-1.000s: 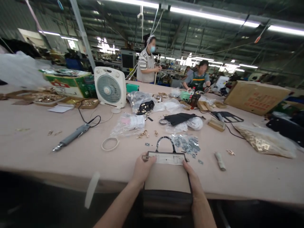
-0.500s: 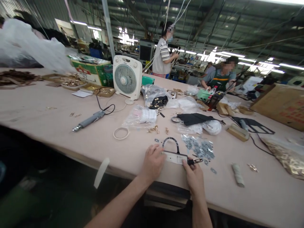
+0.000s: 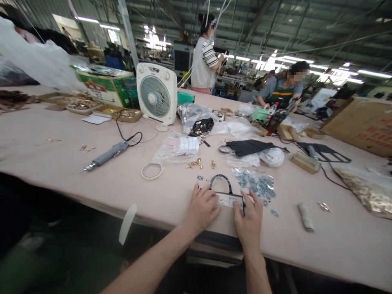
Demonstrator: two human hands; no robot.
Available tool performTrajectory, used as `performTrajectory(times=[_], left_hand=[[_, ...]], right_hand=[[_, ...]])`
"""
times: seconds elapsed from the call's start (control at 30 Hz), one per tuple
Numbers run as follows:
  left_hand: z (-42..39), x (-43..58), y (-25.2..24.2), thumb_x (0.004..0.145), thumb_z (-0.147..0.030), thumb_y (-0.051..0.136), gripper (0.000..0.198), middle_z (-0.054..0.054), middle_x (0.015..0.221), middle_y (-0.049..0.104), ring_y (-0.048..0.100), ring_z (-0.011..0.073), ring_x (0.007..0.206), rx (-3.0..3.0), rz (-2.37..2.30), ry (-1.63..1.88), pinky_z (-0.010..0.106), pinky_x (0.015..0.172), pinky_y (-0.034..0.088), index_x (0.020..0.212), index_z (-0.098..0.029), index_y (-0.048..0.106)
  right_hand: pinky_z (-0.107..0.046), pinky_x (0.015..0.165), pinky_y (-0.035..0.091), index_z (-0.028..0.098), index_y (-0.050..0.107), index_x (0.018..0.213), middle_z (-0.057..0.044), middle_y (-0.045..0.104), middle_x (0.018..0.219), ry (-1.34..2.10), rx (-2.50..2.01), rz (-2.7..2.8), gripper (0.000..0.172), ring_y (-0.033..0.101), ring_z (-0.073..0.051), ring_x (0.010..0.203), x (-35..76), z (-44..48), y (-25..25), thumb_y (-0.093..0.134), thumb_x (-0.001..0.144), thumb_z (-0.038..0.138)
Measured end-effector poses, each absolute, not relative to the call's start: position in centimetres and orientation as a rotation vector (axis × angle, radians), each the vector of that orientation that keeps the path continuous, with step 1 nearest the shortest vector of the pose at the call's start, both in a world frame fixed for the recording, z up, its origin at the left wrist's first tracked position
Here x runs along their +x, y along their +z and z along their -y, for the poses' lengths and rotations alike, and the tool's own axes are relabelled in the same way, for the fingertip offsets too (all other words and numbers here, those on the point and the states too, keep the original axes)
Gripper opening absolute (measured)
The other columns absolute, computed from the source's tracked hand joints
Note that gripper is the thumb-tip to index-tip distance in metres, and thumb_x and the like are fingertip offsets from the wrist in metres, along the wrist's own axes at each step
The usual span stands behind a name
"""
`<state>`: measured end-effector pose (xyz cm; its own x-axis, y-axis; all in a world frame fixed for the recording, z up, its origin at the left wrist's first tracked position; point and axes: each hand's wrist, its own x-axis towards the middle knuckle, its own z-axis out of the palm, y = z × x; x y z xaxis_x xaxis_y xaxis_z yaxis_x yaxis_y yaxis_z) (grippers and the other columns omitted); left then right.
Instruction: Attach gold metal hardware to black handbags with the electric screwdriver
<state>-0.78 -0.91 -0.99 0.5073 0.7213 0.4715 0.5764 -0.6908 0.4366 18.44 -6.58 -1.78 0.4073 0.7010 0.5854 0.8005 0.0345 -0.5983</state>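
Observation:
A small flat handbag piece (image 3: 226, 199) with a dark edge and a pale inner face lies at the table's front edge, its arched, plastic-wrapped handle (image 3: 221, 179) pointing away from me. My left hand (image 3: 202, 207) holds the piece's left end, fingers bent over it. At the right end, my right hand (image 3: 248, 212) has its thumb on the pale face and its fingers along the edge. That hand hides the black strap with a metal clasp. Just beyond it lie many small metal plates (image 3: 255, 182) on clear plastic. A loose plate (image 3: 200, 178) is near my left fingertips.
A grey electric screwdriver (image 3: 107, 155) and a tape roll (image 3: 152, 171) lie left. Behind stand a fan (image 3: 155, 93) and gold hardware (image 3: 196, 163). Black bag parts (image 3: 248, 148) lie beyond; a grey roll (image 3: 305, 217) is right. Two co-workers (image 3: 204, 61) are across the table.
My right hand has shifted over the piece's right end, covering the strap and clasp, and its fingers have straightened. My left hand has slid further over the pale face. The view has shifted slightly.

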Motion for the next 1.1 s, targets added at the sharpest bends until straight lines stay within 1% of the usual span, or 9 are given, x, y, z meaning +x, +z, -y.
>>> performTrajectory(times=[0.13, 0.23, 0.37, 0.53, 0.73, 0.8, 0.9, 1.0, 1.1], left_hand=[[0.8, 0.0, -0.3, 0.096, -0.033, 0.067, 0.026, 0.007, 0.117, 0.071, 0.053, 0.0314, 0.137, 2.566, -1.126, 0.964, 0.065, 0.127, 0.021, 0.12, -0.023, 0.068], [0.6, 0.9, 0.0, 0.094, -0.028, 0.067, 0.018, 0.009, 0.109, 0.071, 0.058, 0.0316, 0.13, 2.628, -1.107, 1.013, 0.06, 0.123, 0.034, 0.109, -0.019, 0.069], [-0.1, 1.9, -0.6, 0.096, -0.03, 0.065, 0.014, 0.011, 0.108, 0.068, 0.065, 0.0291, 0.108, 2.643, -1.088, 1.11, 0.048, 0.097, 0.057, 0.102, -0.017, 0.066], [-0.7, 2.3, -1.4, 0.097, -0.035, 0.064, 0.02, 0.011, 0.111, 0.067, 0.063, 0.0298, 0.107, 2.651, -1.042, 1.167, 0.048, 0.094, 0.056, 0.107, -0.018, 0.064], [-0.3, 2.0, -0.5, 0.095, -0.032, 0.066, 0.023, 0.01, 0.117, 0.066, 0.062, 0.0292, 0.107, 2.629, -1.148, 0.965, 0.048, 0.095, 0.055, 0.116, -0.023, 0.068], [0.0, 2.1, 0.2, 0.095, -0.029, 0.067, 0.025, 0.008, 0.119, 0.067, 0.061, 0.0289, 0.111, 2.621, -1.156, 0.893, 0.05, 0.099, 0.053, 0.119, -0.026, 0.068], [0.7, 2.8, 1.1, 0.093, -0.017, 0.063, 0.032, 0.006, 0.127, 0.066, 0.053, 0.0327, 0.13, 2.654, -1.174, 0.867, 0.058, 0.113, 0.043, 0.123, -0.029, 0.066], [1.3, 4.2, 1.8, 0.089, -0.003, 0.057, 0.042, 0.008, 0.128, 0.065, 0.052, 0.0296, 0.13, 2.697, -1.018, 0.792, 0.047, 0.11, 0.048, 0.125, -0.023, 0.064], [1.6, 5.5, 2.1, 0.087, -0.011, 0.065, 0.032, 0.011, 0.122, 0.065, 0.057, 0.0287, 0.117, 2.66, -0.902, 0.707, 0.043, 0.101, 0.053, 0.118, -0.019, 0.065]], right_hand=[[-0.052, 0.117, 0.039, 0.02, 0.071, 0.124, -0.016, 0.061, 0.136, 0.132, -1.713, 1.256, 0.04, 0.054, -0.03, 0.131, 19.5, 6.3, -2.6, 0.062, 0.095, 0.046], [-0.049, 0.117, 0.04, 0.02, 0.071, 0.124, -0.014, 0.064, 0.134, 0.247, -1.665, 1.172, 0.042, 0.057, -0.028, 0.129, 19.8, 6.6, -2.3, 0.065, 0.093, 0.048], [-0.041, 0.105, 0.05, 0.019, 0.067, 0.128, -0.013, 0.067, 0.132, 0.314, -1.582, 0.885, 0.046, 0.064, -0.026, 0.12, 22.0, 7.4, -1.7, 0.06, 0.096, 0.05], [-0.041, 0.095, 0.053, 0.016, 0.07, 0.123, -0.015, 0.068, 0.124, -0.036, -1.8, 0.679, 0.048, 0.065, -0.028, 0.111, 29.1, 9.8, -1.6, 0.055, 0.095, 0.053], [-0.043, 0.093, 0.054, 0.016, 0.078, 0.101, -0.016, 0.069, 0.11, 0.023, -2.02, 1.038, 0.043, 0.066, -0.028, 0.098, 34.8, 11.2, -2.6, 0.059, 0.087, 0.052], [-0.043, 0.094, 0.052, 0.018, 0.078, 0.097, -0.014, 0.07, 0.104, 0.056, -2.04, 1.131, 0.04, 0.066, -0.028, 0.096, 35.3, 11.1, -3.0, 0.059, 0.087, 0.051], [-0.045, 0.092, 0.051, 0.017, 0.076, 0.097, -0.014, 0.072, 0.099, 0.047, -2.064, 1.154, 0.041, 0.066, -0.028, 0.092, 35.2, 10.9, -3.3, 0.059, 0.086, 0.053], [-0.045, 0.087, 0.051, 0.018, 0.073, 0.097, -0.012, 0.073, 0.096, 0.077, -2.084, 1.097, 0.042, 0.067, -0.029, 0.088, 34.6, 11.2, -2.9, 0.061, 0.086, 0.056], [-0.044, 0.085, 0.052, 0.02, 0.073, 0.1, -0.01, 0.076, 0.095, 0.162, -2.054, 0.998, 0.044, 0.069, -0.029, 0.086, 33.5, 11.7, -2.3, 0.067, 0.084, 0.061]])
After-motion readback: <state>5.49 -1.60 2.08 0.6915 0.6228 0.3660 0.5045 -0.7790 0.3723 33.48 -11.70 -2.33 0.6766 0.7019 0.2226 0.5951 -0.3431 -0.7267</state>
